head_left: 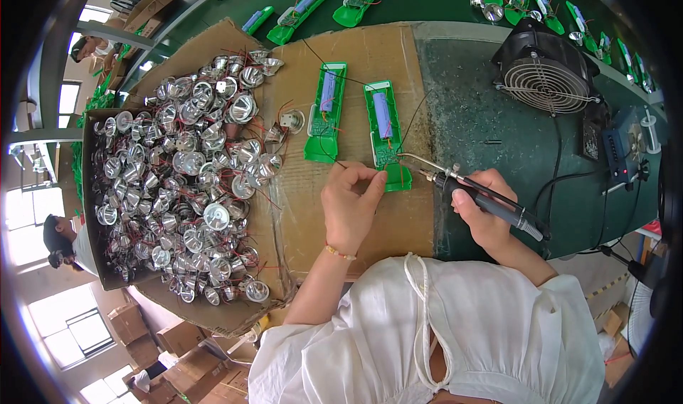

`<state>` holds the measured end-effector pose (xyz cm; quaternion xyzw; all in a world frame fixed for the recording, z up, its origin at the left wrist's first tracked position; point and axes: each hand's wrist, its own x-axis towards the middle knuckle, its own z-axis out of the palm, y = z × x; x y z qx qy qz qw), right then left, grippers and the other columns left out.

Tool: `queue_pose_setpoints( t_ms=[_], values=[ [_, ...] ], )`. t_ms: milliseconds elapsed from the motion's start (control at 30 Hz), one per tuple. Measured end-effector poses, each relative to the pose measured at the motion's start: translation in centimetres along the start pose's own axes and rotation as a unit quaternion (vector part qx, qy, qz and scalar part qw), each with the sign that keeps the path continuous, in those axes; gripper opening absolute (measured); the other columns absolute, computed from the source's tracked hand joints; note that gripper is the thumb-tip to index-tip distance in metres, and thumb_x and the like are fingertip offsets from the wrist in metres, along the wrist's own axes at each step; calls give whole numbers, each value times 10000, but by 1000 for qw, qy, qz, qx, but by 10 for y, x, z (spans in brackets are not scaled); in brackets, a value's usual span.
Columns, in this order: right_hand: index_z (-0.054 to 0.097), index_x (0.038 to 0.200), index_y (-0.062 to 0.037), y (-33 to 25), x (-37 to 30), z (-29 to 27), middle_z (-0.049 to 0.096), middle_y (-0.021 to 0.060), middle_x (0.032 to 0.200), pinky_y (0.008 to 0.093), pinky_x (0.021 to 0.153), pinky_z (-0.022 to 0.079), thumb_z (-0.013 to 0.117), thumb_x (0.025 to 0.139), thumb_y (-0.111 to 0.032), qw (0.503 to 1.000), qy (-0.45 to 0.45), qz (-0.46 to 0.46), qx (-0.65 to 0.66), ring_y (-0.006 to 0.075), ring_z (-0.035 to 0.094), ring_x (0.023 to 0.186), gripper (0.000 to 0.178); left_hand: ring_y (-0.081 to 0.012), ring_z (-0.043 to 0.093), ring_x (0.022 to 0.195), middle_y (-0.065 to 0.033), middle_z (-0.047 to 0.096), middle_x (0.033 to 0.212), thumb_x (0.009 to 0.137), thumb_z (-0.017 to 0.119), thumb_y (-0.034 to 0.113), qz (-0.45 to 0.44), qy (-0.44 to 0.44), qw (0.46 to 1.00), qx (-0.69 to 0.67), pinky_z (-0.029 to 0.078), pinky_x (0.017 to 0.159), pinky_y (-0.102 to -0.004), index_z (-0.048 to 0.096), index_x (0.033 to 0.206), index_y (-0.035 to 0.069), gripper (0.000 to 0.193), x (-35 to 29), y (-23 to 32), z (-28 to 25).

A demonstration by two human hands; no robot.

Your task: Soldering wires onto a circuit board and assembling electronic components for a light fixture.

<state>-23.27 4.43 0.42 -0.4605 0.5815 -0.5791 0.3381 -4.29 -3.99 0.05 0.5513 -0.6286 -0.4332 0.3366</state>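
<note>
My right hand [491, 205] grips a soldering iron [491, 203] with a black-and-grey handle and a thin curved metal tube fixed along it. The tip points left at the lower end of a green plastic housing [403, 182], which holds a blue battery cell [383, 116] and a small circuit board [388, 156]. My left hand [352, 198] pinches at this housing's lower left edge; what lies between thumb and finger is too small to tell. Just left lies a second green housing [320, 148] with its own blue cell [328, 91]. Thin red and dark wires run around both.
Silver reflector cups [192, 162] with red wires overflow a cardboard box [91, 190] at left; one cup [292, 121] lies apart. A black fan [544, 84] and a blue soldering station [620, 155] stand right. More green housings [299, 14] line the far side. Cardboard [306, 226] covers the work surface.
</note>
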Motion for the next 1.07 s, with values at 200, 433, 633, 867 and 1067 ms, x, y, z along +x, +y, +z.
queue_pose_setpoints(
  t_ms=[200,433,633,867,1067],
  values=[
    [550,818,1,5,1,2,598,47,639,216,491,429,674,779,-115,1000,-10,17,-5,68,545,541,174,-155,561,658,-76,575,803,739,688,63,-7,4,1000,28,463,589,-263,640,757,-6,85,3,10,3],
    [532,833,9,2,-2,1,600,59,645,219,497,446,652,804,-125,999,2,49,24,73,554,553,182,-164,557,661,-81,579,790,733,694,88,-3,6,1000,27,448,578,-266,641,744,0,104,5,0,3],
    [518,843,18,-2,1,-1,603,74,659,221,507,462,643,816,-122,997,14,49,56,87,566,562,189,-160,552,641,-78,579,781,732,697,102,-20,-2,1000,20,442,555,-266,643,742,2,114,6,4,2],
    [521,850,13,-2,3,5,601,61,661,214,515,452,643,818,-112,996,-7,62,70,68,550,578,178,-154,551,628,-77,579,775,744,696,109,-35,-2,999,11,441,552,-264,640,750,-2,125,6,2,1],
    [521,879,9,3,6,6,610,59,677,219,521,454,651,814,-109,996,-15,79,50,66,545,571,187,-159,559,618,-86,588,770,764,692,124,-65,-12,998,5,450,580,-276,633,758,-13,150,10,7,0]
  ],
)
